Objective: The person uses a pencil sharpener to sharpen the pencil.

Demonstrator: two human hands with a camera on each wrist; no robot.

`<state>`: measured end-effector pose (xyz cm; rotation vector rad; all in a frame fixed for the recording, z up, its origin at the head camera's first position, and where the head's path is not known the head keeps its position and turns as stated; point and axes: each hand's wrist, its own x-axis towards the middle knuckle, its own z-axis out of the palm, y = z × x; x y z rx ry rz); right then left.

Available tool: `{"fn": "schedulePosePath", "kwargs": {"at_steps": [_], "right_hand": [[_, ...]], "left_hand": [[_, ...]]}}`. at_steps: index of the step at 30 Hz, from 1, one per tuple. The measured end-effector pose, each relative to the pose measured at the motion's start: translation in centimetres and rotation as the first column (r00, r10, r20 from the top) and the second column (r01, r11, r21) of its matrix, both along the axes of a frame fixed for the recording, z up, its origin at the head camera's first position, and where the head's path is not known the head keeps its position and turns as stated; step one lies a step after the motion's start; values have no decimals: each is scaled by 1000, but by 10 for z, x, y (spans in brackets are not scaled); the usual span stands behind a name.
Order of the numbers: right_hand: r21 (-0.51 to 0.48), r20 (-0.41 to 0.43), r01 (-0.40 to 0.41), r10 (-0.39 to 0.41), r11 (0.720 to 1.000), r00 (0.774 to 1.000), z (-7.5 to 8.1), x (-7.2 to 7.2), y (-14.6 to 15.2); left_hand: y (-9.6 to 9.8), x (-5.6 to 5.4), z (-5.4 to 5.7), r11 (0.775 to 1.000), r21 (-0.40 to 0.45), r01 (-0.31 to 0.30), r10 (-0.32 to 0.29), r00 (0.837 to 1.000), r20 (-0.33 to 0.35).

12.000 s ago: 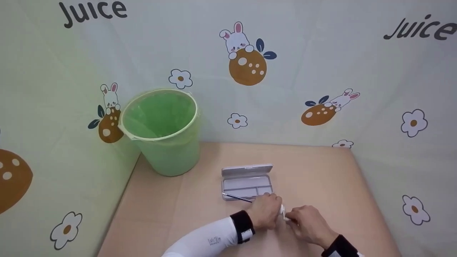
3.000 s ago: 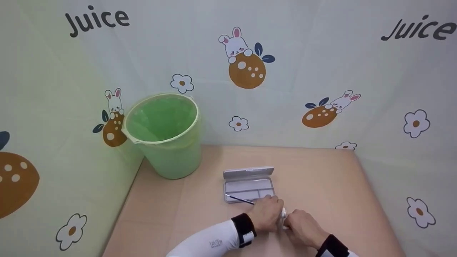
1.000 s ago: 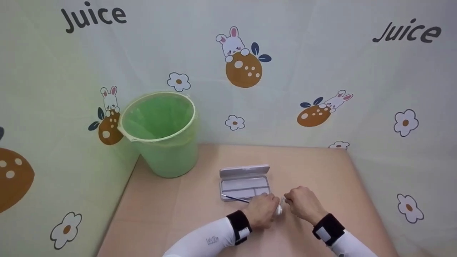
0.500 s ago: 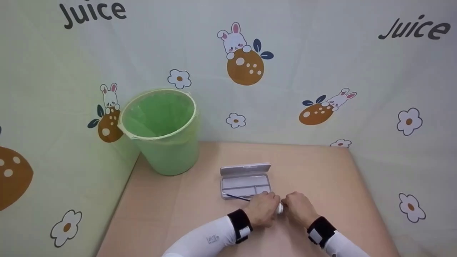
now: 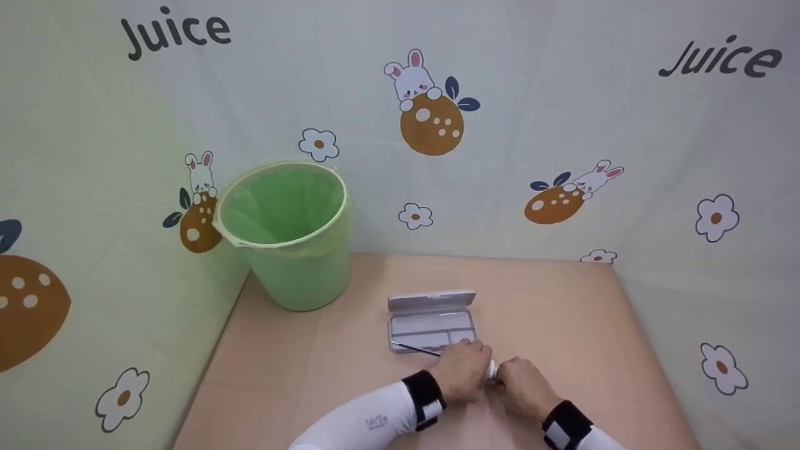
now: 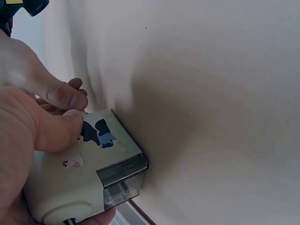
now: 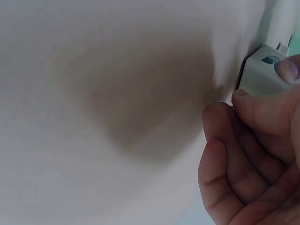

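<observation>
Much depends on the left hand (image 5: 461, 373) gripping the sharpener (image 6: 86, 169), since the right hand (image 5: 527, 387), apparently pinching its hidden crank, could twist it loose.

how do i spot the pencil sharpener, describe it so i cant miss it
Start at the green bin on the table, then look right to the open grey pencil case. Just nearer the person, the left hand grips the pencil sharpener. Unlike bin and case, it is a cream box with dark cartoon pictures and a see-through panel.
</observation>
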<state>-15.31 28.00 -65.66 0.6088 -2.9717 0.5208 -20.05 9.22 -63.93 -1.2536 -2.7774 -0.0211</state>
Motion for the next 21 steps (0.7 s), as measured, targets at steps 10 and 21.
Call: {"fn": "schedulePosePath", "kwargs": {"at_steps": [10,21], "right_hand": [[19,91,-113,111,993,990,15,8,1],[-46,127,-165,169,985,977,21,4,3]], "left_hand": [[3,2,3,999,-38,-20,20,1000,17],[5,4,7,992,-119,-44,45,999,2]]}}
